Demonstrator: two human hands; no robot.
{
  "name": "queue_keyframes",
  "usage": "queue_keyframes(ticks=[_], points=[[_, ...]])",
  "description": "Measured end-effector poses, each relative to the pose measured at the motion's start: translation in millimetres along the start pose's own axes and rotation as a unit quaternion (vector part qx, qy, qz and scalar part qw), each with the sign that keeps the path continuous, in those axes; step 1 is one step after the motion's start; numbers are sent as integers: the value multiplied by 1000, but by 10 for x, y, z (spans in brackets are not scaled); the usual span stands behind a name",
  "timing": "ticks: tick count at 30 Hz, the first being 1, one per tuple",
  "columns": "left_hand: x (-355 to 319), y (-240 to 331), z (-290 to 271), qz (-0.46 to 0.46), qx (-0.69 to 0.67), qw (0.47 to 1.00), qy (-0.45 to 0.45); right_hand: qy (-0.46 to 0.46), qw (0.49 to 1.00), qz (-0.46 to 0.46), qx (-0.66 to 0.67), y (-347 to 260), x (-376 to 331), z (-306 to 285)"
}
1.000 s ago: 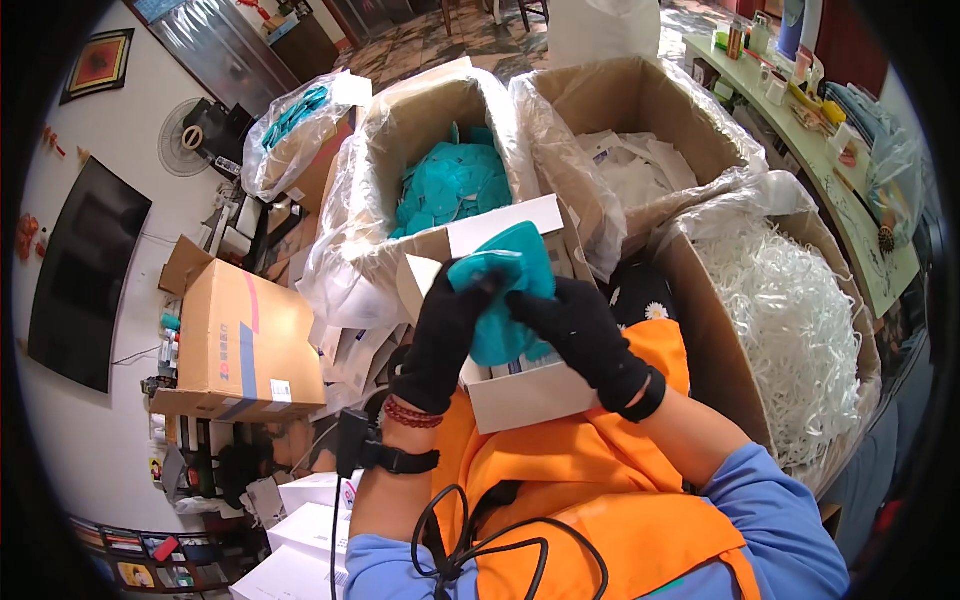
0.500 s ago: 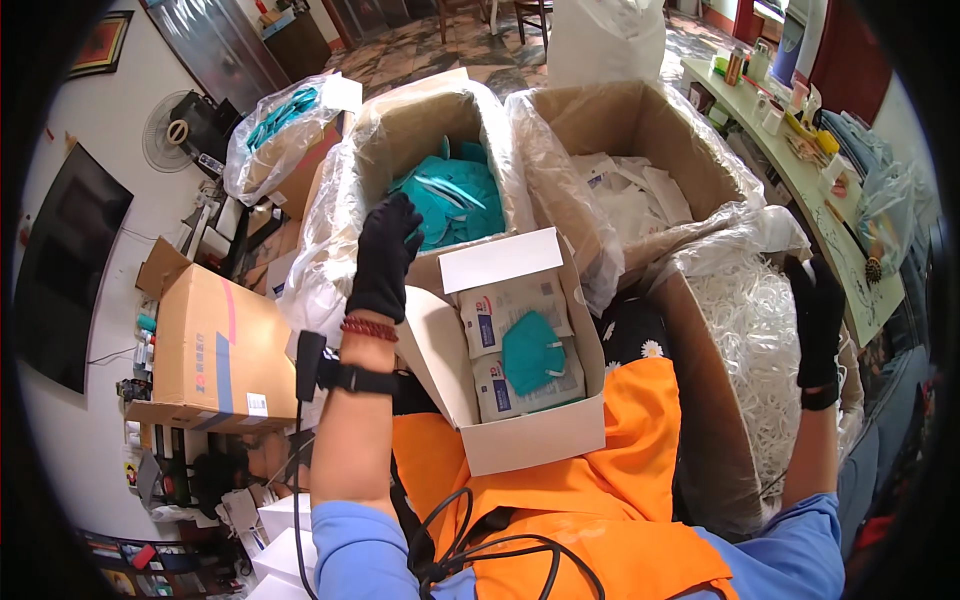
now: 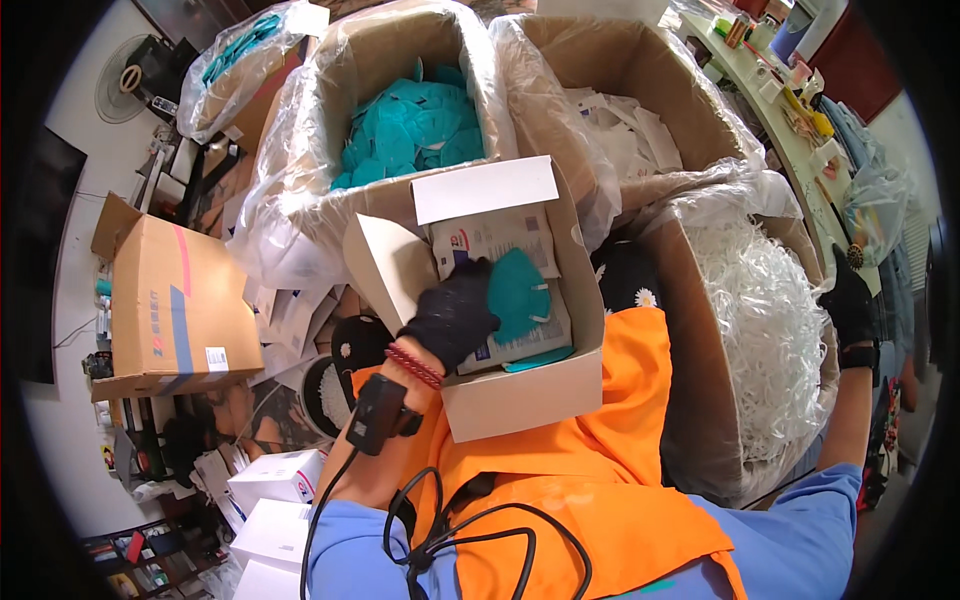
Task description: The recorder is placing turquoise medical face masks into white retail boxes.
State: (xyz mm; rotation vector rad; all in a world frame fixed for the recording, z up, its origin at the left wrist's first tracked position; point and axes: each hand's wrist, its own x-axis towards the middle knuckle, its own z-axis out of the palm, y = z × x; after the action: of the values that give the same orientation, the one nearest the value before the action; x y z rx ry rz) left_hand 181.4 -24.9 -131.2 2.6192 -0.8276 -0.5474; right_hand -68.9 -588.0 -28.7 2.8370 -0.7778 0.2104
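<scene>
Small white carton [image 3: 520, 400] open on the lap, flaps up; all places below given from it. Left hand [image 3: 455, 318], black glove, sits inside it, palm down, fingers spread flat on a teal face mask [image 3: 522, 292] and the white packets [image 3: 492, 240] under it; pressing, not closed around anything. Right hand [image 3: 848, 300], also gloved, is far right of the carton at the outer rim of a big box of white shredded strips [image 3: 760, 300]; can't tell whether it grasps anything. Behind the carton: plastic-lined box of teal masks [image 3: 410, 130]. Behind-right: box of white pieces [image 3: 620, 120]. Far left: taped brown box [image 3: 170, 300].
</scene>
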Motion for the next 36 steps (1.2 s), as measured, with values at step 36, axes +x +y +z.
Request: queue_keyframes(ticks=[36], points=[[-823, 754, 611, 258, -108, 946, 164, -261, 709, -484, 441, -4553, -251, -123]])
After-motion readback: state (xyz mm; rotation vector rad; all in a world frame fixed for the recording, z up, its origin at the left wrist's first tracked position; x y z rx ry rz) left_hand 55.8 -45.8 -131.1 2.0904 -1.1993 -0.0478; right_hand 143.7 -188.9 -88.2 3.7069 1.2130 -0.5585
